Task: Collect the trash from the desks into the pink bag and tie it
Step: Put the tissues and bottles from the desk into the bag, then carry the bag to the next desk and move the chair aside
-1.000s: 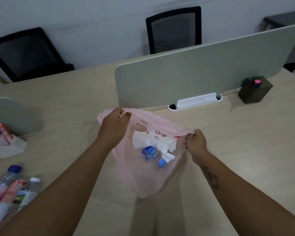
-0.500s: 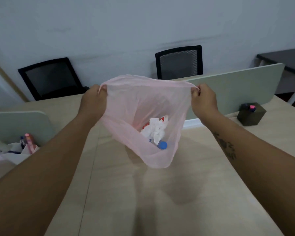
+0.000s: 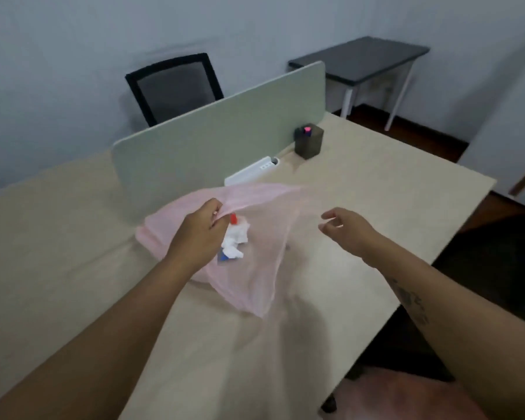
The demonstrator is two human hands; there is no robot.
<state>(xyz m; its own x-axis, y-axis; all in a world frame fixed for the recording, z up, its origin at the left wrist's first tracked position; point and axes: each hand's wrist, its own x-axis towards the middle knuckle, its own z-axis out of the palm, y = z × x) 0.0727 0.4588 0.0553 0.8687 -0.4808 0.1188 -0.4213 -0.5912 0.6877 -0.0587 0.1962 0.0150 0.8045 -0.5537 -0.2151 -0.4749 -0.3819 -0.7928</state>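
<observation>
The thin pink bag [image 3: 256, 262] lies slumped on the pale wooden desk [image 3: 361, 207], its mouth toward the divider. Through the plastic I see crumpled white tissue [image 3: 236, 237], a red cap and something blue. My left hand [image 3: 199, 234] pinches the bag's rim near its top edge. My right hand [image 3: 346, 230] hovers to the right of the bag, fingers spread, touching nothing.
A grey-green divider panel [image 3: 212, 140] stands behind the bag with a white power strip [image 3: 252, 171] at its foot. A dark pen holder [image 3: 309, 141] sits further right. A black mesh chair [image 3: 173, 86] and a dark side table [image 3: 361, 60] stand beyond.
The bag was held up open by both hands; now it has dropped onto the desk. My right hand has let go of the rim and moved away rightward. The view has swung right.
</observation>
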